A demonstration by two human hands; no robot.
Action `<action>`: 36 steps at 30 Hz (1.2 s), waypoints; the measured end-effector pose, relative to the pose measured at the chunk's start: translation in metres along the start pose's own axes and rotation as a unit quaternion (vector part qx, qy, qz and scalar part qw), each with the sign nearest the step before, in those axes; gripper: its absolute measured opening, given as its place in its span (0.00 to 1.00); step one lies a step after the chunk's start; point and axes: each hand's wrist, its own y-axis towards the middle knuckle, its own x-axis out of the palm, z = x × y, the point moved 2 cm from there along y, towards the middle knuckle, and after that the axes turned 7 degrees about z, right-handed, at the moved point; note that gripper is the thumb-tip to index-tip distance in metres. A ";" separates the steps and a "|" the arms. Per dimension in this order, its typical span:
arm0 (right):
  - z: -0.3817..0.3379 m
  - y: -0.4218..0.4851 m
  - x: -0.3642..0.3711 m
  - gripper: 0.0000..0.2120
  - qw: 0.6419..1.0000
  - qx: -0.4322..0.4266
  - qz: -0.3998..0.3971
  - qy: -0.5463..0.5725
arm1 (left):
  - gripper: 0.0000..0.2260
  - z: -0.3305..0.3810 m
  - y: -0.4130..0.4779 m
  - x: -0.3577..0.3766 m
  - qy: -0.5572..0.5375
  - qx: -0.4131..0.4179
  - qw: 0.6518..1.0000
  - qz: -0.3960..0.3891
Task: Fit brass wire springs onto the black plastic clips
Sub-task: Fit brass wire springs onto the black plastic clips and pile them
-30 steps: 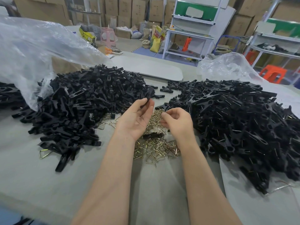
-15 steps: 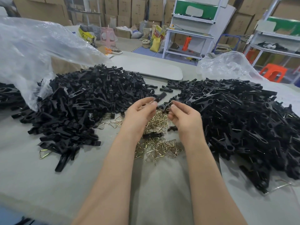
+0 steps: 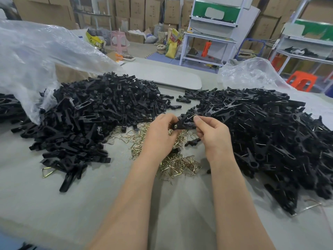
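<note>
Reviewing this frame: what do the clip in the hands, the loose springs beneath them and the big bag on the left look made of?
Clip, pinched between left hand and right hand: matte black, moulded shape, likely plastic.
Loose springs: thin bent wire with a yellowish metallic glint, probably brass or brass-plated.
Bag: clear, crinkled, shiny film, apparently thin plastic.

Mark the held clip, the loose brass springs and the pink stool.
held clip [image 3: 183, 121]: head view, its middle.
brass springs [image 3: 178, 165]: head view, pile centre.
pink stool [image 3: 118, 34]: head view, upper front.

Warehouse workshop, stacked cartons, workbenches
</note>
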 end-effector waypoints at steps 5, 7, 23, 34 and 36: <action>-0.001 -0.003 0.001 0.05 0.994 -0.058 0.010 -0.090 | 0.07 -0.001 0.000 0.000 0.036 0.032 0.999 0.014; -0.001 -0.002 0.000 0.05 0.992 -0.067 0.020 -0.106 | 0.08 -0.001 0.000 0.001 0.054 0.050 0.997 0.020; 0.003 0.004 -0.005 0.07 0.990 -0.022 -0.028 -0.135 | 0.08 0.000 -0.002 0.000 0.034 0.062 0.997 -0.025; 0.011 0.002 -0.012 0.28 0.916 0.229 -0.310 0.112 | 0.06 0.012 -0.002 -0.011 -0.167 0.005 0.977 -0.131; 0.011 -0.002 -0.010 0.34 0.896 0.253 -0.351 0.101 | 0.06 0.014 -0.002 -0.012 -0.176 0.016 0.976 -0.129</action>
